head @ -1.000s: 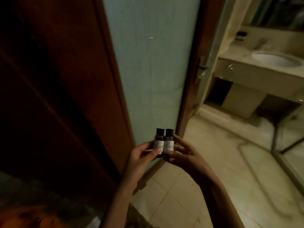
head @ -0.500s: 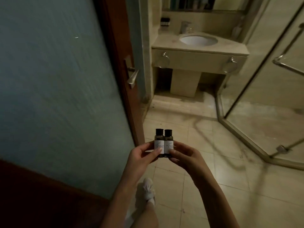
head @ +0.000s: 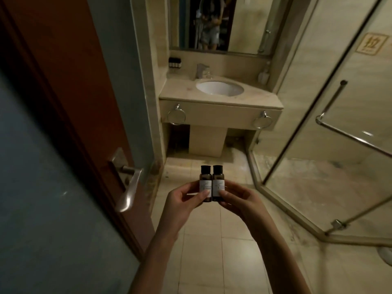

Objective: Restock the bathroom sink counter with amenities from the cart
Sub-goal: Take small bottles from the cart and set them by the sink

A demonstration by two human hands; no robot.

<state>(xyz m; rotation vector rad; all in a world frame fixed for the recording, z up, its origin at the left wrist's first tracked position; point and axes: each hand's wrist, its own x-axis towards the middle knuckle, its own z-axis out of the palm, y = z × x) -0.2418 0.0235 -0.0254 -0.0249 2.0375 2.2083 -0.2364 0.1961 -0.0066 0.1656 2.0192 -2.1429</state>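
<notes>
Beige stone counter, tiled bathroom floor

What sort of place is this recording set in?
Probably a hotel bathroom: a sink counter under a mirror, a glass shower enclosure beside it, and small amenity bottles pinched between the left hand and right hand.

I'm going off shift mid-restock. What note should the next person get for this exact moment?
Hands: left hand pinches the left bottle, right hand pinches the right bottle; both upright, touching.
Place: sink counter lies ahead across the tiled floor; a row of small dark bottles is against the wall above its back left corner.
Done: two bottles in hand at the bathroom door.
Left: walk over, set both on the counter.
</notes>
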